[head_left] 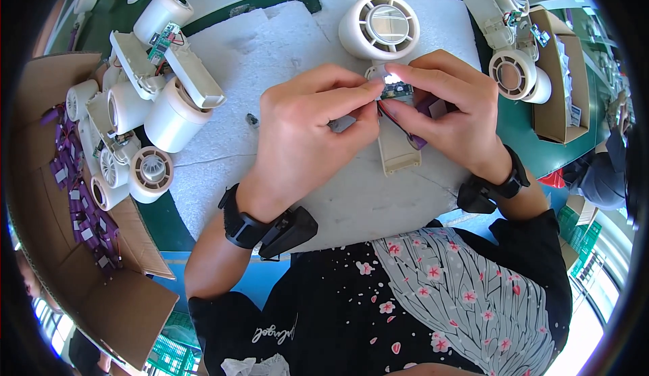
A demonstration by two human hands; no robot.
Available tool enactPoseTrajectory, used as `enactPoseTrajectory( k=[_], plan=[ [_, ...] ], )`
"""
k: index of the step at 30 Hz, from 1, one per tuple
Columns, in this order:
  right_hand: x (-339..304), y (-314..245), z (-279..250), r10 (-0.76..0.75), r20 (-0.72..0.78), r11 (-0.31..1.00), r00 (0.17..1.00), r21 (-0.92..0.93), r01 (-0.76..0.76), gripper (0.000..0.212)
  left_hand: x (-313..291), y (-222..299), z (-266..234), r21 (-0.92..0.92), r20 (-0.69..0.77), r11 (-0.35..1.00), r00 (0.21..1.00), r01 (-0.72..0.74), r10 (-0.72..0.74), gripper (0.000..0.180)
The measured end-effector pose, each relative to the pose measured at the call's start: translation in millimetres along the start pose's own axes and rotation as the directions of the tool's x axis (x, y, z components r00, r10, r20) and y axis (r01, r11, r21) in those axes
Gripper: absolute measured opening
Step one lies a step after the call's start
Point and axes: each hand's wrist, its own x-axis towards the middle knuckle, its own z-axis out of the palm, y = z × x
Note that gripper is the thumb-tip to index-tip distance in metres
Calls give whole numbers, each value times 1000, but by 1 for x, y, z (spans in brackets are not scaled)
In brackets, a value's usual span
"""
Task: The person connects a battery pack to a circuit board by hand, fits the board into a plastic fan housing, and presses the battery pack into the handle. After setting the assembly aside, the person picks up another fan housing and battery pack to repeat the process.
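Observation:
A white round-headed handheld fan [349, 38] lies on the foam sheet, its cream handle [400, 161] pointing toward me. Between my fingertips, at the top of the handle, is a small dark green circuit board [397, 90] with a bright glare on it. My left hand [318, 122] pinches at the board's left edge. My right hand [453, 102] is closed round its right side, thumb below and index finger above. Dark and red wires run under the right thumb. A purple battery pack [433, 107] shows partly behind the right fingers; whether they grip it is hidden.
White foam sheet [230, 58] covers the green table. On the left, several opened fans [179, 122] are piled beside a cardboard box [142, 295] holding purple battery packs [84, 207]. On the right stand more fan parts [514, 75] and a small carton [564, 78].

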Motion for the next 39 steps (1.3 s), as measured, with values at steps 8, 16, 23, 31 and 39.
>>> enactPoseTrajectory(
  k=[8,16,23,31,39],
  plan=[
    [1,0,1,18,4,1000,1000,1,-18,39,1,-1,5,-10,-88,1000,996,-16,15,21],
    [0,-1,2,36,-19,999,999,7,-36,39,0,-3,7,-40,-81,999,997,16,-19,20],
    [-1,-3,5,54,-41,999,998,0,-54,38,0,-3,5,-39,-73,999,997,15,-17,19],
    [-1,-4,4,51,-45,998,998,-25,-52,38,0,-5,7,-104,-65,993,996,47,-54,18],
    [-1,-4,4,77,-27,997,997,6,-77,35,0,-3,7,-162,-59,983,994,81,-92,19]
  ],
)
